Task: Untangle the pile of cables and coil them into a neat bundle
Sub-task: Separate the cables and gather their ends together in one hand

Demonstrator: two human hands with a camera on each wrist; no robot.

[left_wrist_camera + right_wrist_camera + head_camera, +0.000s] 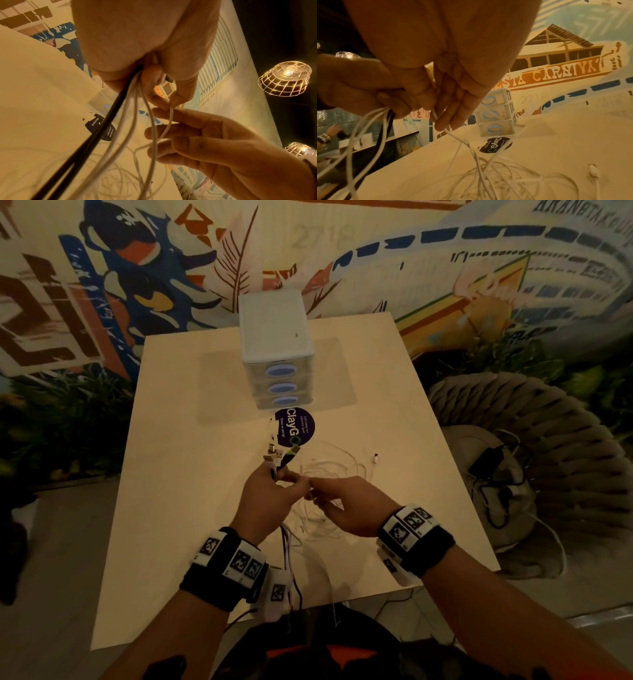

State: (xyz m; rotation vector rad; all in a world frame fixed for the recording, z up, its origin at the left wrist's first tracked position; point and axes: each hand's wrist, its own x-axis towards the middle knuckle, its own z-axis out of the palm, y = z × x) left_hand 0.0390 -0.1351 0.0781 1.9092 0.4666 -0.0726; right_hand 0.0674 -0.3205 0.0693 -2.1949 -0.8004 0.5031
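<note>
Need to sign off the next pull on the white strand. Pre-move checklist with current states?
1. Left hand grips the plug ends of the cables: ok.
2. Right hand pinches one white strand: ok.
3. Strand free of the tangle: not ok, it runs into it.
4. Loose plug lies apart on the table: ok.
5. Drawer box out of the way: ok.
6. Knots inside tangle: cannot tell.

Over the table (212, 508), the left hand (265, 501) grips cable plugs (279, 458) while the right hand (349, 508) pinches a white cable (310, 494).
</note>
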